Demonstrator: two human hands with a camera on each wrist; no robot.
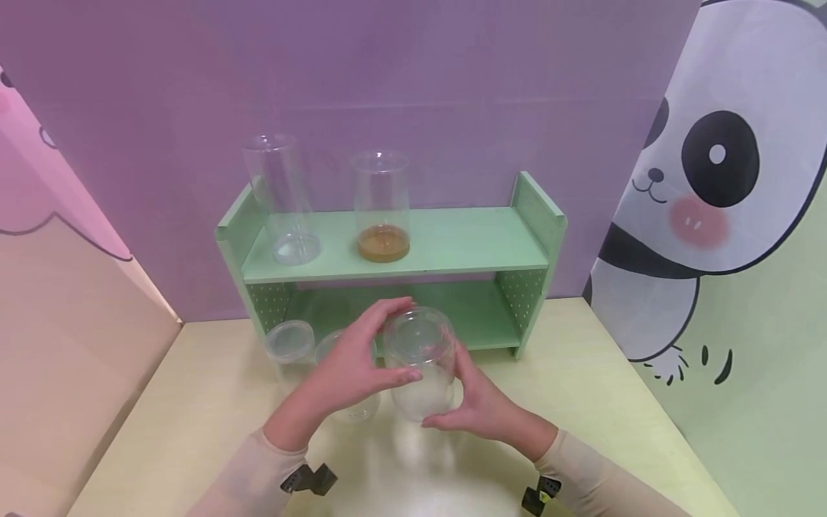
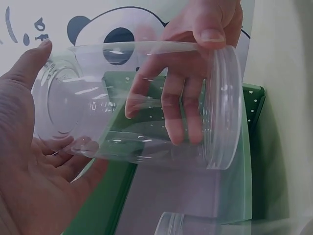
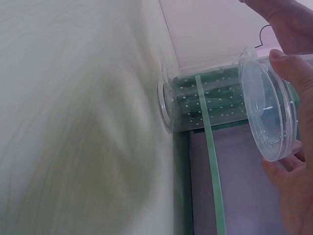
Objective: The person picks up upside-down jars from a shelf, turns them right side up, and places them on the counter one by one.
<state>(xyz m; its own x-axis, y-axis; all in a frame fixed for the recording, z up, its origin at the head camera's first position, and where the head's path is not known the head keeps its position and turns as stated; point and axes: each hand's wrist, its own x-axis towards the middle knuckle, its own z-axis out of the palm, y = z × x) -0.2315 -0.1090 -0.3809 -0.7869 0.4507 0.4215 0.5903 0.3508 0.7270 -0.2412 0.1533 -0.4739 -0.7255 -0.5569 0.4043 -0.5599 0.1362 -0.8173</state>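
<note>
Both hands hold a clear plastic jar (image 1: pixel 420 380) above the table, in front of the green shelf. The jar stands upside down: its ringed base (image 2: pixel 61 98) is at the top and its lid (image 3: pixel 266 107) faces the table. My left hand (image 1: pixel 349 366) grips it near the base, thumb and fingers on opposite sides. Lower down, my right hand (image 1: pixel 481 406) holds it around the lid end, with the thumb at the front. Nothing but clear wall shows inside the jar. Left of it, partly behind my left hand, stands another clear jar (image 1: pixel 362 411).
A lidded clear jar (image 1: pixel 291 341) stands at the shelf's left front. On the green shelf (image 1: pixel 478 237) are a tall clear container (image 1: pixel 284 194) and a clear one with an orange-brown bottom (image 1: pixel 382 243). A purple wall (image 1: pixel 452 108) rises behind; side walls flank the table (image 1: pixel 568 373).
</note>
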